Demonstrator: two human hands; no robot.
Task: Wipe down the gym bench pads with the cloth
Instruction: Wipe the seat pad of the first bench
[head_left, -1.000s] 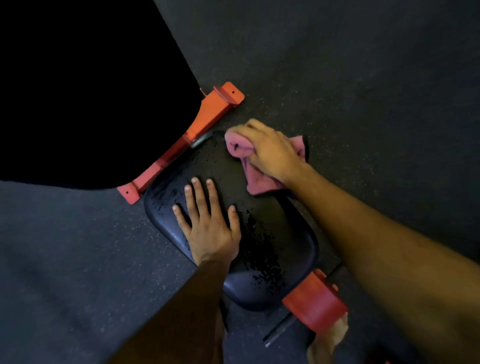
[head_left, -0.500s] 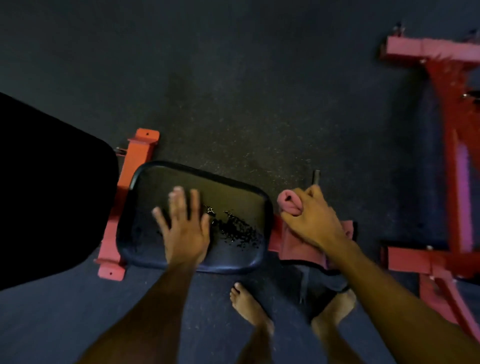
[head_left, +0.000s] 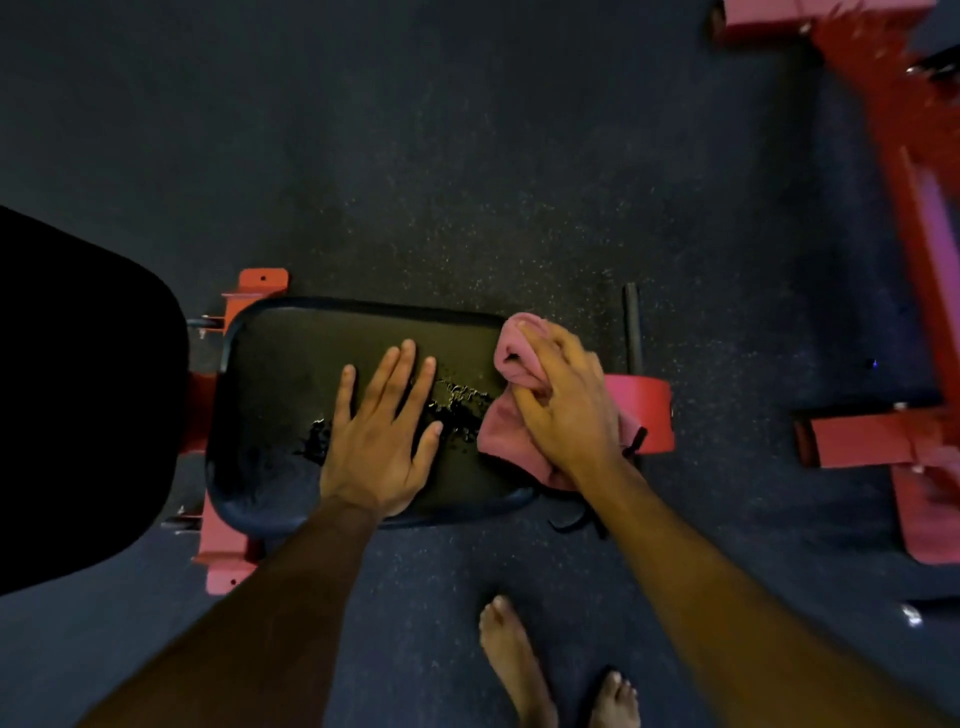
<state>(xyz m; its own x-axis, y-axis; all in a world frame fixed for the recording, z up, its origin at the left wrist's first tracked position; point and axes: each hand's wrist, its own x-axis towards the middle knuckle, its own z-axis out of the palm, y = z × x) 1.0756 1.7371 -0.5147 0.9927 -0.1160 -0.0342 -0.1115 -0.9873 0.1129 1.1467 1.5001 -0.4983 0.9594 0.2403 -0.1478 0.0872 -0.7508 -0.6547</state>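
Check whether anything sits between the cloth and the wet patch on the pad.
Nothing lies between them: the cloth, gripped by the right hand, borders the wet patch on the pad. The left hand rests flat just beyond, blocking a longer stroke.

One black cushioned bench pad (head_left: 311, 364), one crumpled pink cloth (head_left: 511, 441), two bare hands, left (head_left: 379, 441) and right (head_left: 569, 410), two bare feet (head_left: 511, 660), and one red frame (head_left: 914, 260) at far right.

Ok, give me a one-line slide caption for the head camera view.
Left hand flat on the wet black bench pad while right hand grips the pink cloth.
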